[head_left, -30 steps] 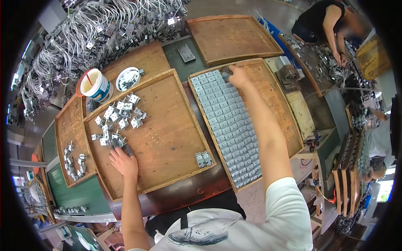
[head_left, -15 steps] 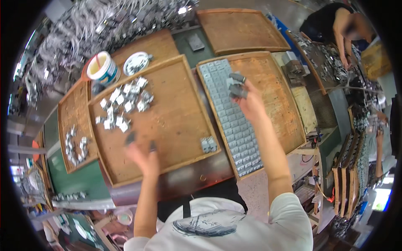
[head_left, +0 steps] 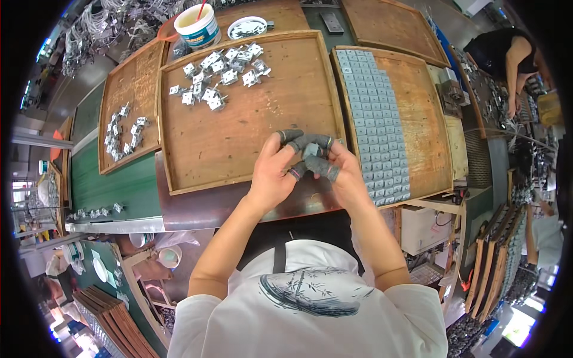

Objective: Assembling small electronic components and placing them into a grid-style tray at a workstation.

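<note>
My left hand (head_left: pixel 276 170) and my right hand (head_left: pixel 346 176) meet over the near right corner of a shallow wooden tray (head_left: pixel 239 182). Dark grey finger covers sleeve several fingertips of both. Between the fingertips is a small grey, box-shaped metal part (head_left: pixel 311 150), closed on from both sides; the fingers hide much of it. Toward the far side of the same tray lies a loose heap of shiny metal parts (head_left: pixel 229 76). Close to my right hand, a second wooden tray (head_left: pixel 427 137) carries tight rows of grey metal parts (head_left: pixel 376 119) along its left side.
A white tub (head_left: pixel 197 27) with a red stick and a white dish (head_left: pixel 246 28) of small pieces stand beyond the tray. Another tray (head_left: pixel 132 77) at left holds more parts. A co-worker (head_left: pixel 507 56) bends over a bench at far right. Stacked trays (head_left: pixel 492 256) stand at right.
My right hand has come back from the rows to the left tray's near corner. My left hand has moved right to meet it, and the fingers now close around one part.
</note>
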### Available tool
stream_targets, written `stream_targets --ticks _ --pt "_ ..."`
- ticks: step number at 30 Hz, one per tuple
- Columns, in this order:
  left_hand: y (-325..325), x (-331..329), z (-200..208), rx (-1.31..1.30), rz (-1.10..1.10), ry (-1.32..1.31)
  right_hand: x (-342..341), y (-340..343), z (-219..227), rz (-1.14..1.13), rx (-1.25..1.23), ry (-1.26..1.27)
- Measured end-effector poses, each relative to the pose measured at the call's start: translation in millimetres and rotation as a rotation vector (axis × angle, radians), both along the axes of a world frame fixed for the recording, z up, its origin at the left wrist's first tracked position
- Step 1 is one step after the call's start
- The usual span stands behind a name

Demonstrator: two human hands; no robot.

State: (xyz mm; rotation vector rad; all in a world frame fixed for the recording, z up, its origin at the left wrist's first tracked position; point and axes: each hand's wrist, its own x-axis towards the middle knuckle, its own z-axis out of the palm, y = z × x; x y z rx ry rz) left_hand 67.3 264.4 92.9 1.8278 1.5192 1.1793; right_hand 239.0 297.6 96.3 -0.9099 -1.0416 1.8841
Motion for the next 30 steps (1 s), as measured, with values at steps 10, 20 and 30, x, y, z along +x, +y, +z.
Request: stream_targets --ticks 10,20,30 --pt "-27 -37 -4 -0.17 -0.284 -0.158 -2 -20 -12 0.093 0.004 -0.042" --pt "84 -143 -44 -0.436 0.815 0.508 14 -21 -16 0.026 -0.113 -0.079" --pt "90 -116 -75 -0.36 1.052 0.269 13 -25 -8 -0.021 -0.004 -0.138"
